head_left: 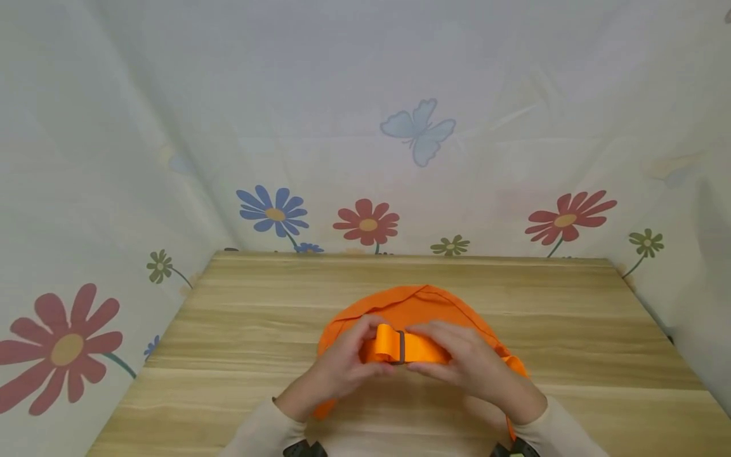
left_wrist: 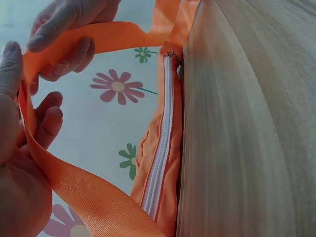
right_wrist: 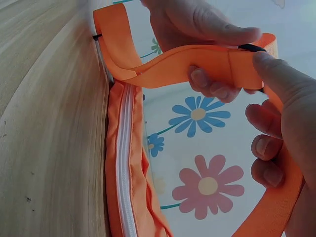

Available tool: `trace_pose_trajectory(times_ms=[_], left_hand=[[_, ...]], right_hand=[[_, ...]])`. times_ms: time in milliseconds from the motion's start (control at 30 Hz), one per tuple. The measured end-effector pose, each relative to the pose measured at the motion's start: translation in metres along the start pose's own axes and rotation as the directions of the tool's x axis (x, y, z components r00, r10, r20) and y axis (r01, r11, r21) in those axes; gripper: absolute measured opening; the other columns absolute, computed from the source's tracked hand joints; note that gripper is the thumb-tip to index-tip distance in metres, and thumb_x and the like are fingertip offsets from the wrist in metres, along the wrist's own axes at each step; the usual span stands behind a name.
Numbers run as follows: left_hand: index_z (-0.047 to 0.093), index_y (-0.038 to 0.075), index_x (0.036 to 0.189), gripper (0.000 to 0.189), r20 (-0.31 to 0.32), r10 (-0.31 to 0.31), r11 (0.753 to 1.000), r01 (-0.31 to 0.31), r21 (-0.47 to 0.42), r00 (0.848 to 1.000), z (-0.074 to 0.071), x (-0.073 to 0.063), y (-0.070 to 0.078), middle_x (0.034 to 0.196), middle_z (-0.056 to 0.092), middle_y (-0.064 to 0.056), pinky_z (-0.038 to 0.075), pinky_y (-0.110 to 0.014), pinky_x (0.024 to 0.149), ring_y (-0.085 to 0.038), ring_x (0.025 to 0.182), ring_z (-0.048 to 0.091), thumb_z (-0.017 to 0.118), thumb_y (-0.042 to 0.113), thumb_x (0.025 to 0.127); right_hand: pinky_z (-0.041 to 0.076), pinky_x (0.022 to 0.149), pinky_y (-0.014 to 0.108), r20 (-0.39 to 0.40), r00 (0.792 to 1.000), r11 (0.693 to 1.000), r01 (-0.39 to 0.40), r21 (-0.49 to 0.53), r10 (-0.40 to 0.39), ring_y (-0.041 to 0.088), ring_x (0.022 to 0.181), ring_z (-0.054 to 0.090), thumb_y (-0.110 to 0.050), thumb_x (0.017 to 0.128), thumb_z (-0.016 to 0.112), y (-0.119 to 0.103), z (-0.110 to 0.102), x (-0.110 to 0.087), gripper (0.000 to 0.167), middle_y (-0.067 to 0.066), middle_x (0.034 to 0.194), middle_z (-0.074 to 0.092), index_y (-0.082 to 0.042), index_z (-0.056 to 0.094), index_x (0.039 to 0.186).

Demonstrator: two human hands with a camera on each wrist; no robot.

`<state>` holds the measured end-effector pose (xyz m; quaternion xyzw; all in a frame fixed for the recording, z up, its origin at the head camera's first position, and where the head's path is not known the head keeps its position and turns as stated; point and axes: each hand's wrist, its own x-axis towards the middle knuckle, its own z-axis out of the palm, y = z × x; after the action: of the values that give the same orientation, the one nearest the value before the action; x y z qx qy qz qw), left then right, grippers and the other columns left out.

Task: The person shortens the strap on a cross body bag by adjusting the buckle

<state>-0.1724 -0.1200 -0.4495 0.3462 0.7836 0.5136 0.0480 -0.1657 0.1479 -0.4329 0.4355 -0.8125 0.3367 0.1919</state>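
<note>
An orange fabric bag (head_left: 411, 308) lies on the table, its white zipper (left_wrist: 165, 133) running along the edge. Above it, both hands hold the bag's orange webbing strap (head_left: 425, 349) between them. A dark slider buckle (head_left: 401, 347) sits on the strap between the two sets of fingertips. My left hand (head_left: 345, 358) pinches the strap on the buckle's left side, where the webbing folds into a loop. On the other side, my right hand (head_left: 471, 362) grips the strap with thumb and fingers. In the right wrist view, the thumb lies by the buckle (right_wrist: 252, 48).
The wood-grain table (head_left: 257, 304) carries the bag near its front middle. Behind and beside it hangs a pale curtain (head_left: 320, 127) printed with flowers and a butterfly. More orange strap (head_left: 516, 365) trails down at the bag's right.
</note>
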Motion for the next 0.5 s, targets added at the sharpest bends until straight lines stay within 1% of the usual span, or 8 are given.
trace_pose_trajectory(times_ms=[133, 267, 367, 433, 500], left_hand=[[0.051, 0.008, 0.133, 0.057, 0.021, -0.005, 1.0, 0.005, 0.009, 1.0, 0.0001, 0.0017, 0.0031, 0.121, 0.077, -0.013, 0.061, -0.027, 0.092, -0.012, 0.099, 0.068, 0.083, 0.028, 0.09], [0.052, 0.009, 0.134, 0.061, 0.029, -0.051, 0.999, 0.05, 0.011, 0.998, 0.0004, 0.0026, 0.0061, 0.121, 0.078, -0.011, 0.062, -0.025, 0.09, -0.011, 0.098, 0.069, 0.086, 0.025, 0.086], [0.053, 0.012, 0.137, 0.065, 0.035, -0.082, 0.996, 0.081, 0.029, 0.996, -0.0003, 0.0037, 0.0076, 0.121, 0.078, -0.007, 0.061, -0.024, 0.091, -0.011, 0.099, 0.068, 0.088, 0.026, 0.084], [0.053, 0.012, 0.138, 0.067, 0.039, -0.071, 0.996, 0.069, 0.056, 0.997, -0.0012, 0.0045, 0.0076, 0.124, 0.076, -0.006, 0.061, -0.026, 0.094, -0.012, 0.101, 0.068, 0.09, 0.025, 0.083], [0.055, 0.013, 0.139, 0.068, 0.039, -0.047, 0.993, 0.042, 0.111, 0.998, -0.0026, 0.0046, 0.0073, 0.127, 0.075, -0.004, 0.061, -0.029, 0.1, -0.013, 0.106, 0.068, 0.092, 0.025, 0.083]], right_hand=[[0.062, 0.08, 0.019, 0.018, 1.0, 1.0, -0.001, 0.018, 0.0, 0.011, 0.09, 0.07, -0.035, 0.091, 0.087, 0.0002, 0.0021, -0.0001, 0.051, 0.0, 0.111, 0.077, -0.008, 0.071, 0.131], [0.061, 0.079, 0.017, 0.023, 1.0, 0.999, 0.019, 0.038, -0.02, 0.01, 0.087, 0.069, -0.026, 0.086, 0.092, 0.0011, 0.0047, 0.0, 0.056, 0.001, 0.109, 0.077, -0.006, 0.07, 0.133], [0.061, 0.078, 0.017, 0.02, 0.999, 0.998, 0.044, 0.044, -0.045, 0.011, 0.086, 0.069, -0.025, 0.087, 0.091, 0.0018, 0.0063, 0.0005, 0.056, 0.002, 0.109, 0.076, -0.006, 0.069, 0.134], [0.061, 0.078, 0.017, 0.023, 0.999, 0.998, 0.042, 0.044, -0.043, 0.011, 0.087, 0.07, -0.029, 0.091, 0.089, 0.0018, 0.0066, 0.0008, 0.053, 0.002, 0.11, 0.077, -0.007, 0.069, 0.134], [0.062, 0.079, 0.019, 0.028, 0.999, 0.999, 0.022, 0.048, -0.023, 0.011, 0.089, 0.071, -0.032, 0.094, 0.086, 0.0016, 0.0061, 0.0008, 0.05, 0.002, 0.112, 0.077, -0.008, 0.069, 0.134]])
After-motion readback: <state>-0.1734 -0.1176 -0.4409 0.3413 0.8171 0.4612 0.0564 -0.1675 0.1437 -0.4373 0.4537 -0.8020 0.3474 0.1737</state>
